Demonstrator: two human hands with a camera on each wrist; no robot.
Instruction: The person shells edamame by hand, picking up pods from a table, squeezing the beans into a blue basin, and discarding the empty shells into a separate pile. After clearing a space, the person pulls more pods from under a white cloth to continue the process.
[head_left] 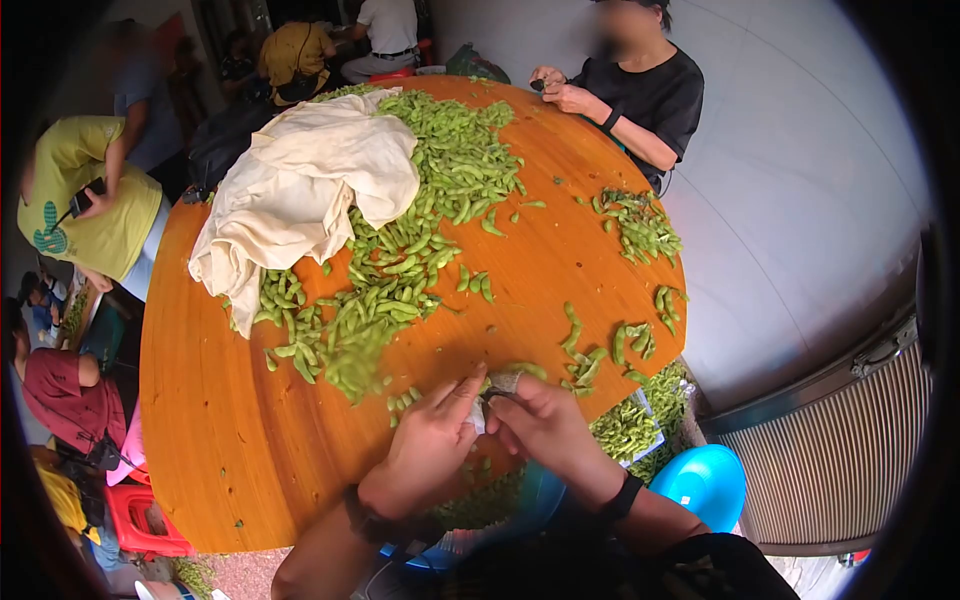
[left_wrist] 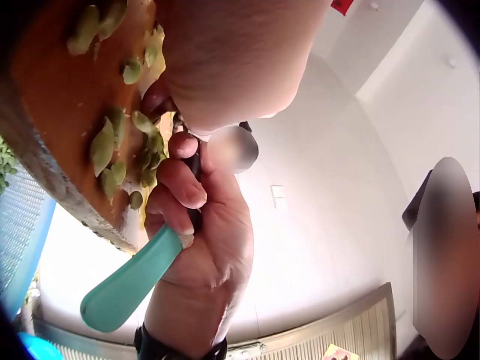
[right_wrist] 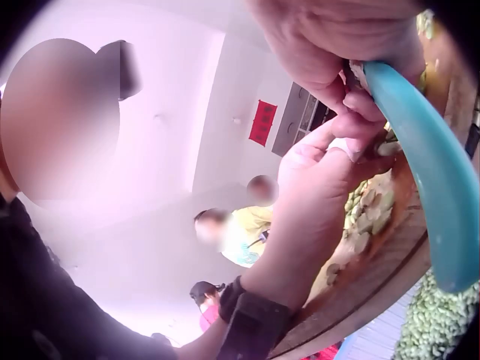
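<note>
My left hand (head_left: 428, 435) and right hand (head_left: 552, 428) meet low over the near edge of a round wooden table (head_left: 230, 430). The left fingers pinch a green soybean pod (right_wrist: 386, 147), most of it hidden by the fingers. White wrapping shows on a left fingertip. My right hand curls round a tool with a teal handle (left_wrist: 133, 281), which sticks out below the fist in the left wrist view. Its working end is hidden between the hands. Loose pods (head_left: 585, 368) lie just beyond the right hand.
A large heap of pods (head_left: 450, 150) covers the table's far middle, partly under a cream cloth (head_left: 310, 170). Across the table a person in black (head_left: 640, 95) works with both hands. A blue basin (head_left: 705, 485) and a pod-filled basket (head_left: 628, 428) stand below the right edge.
</note>
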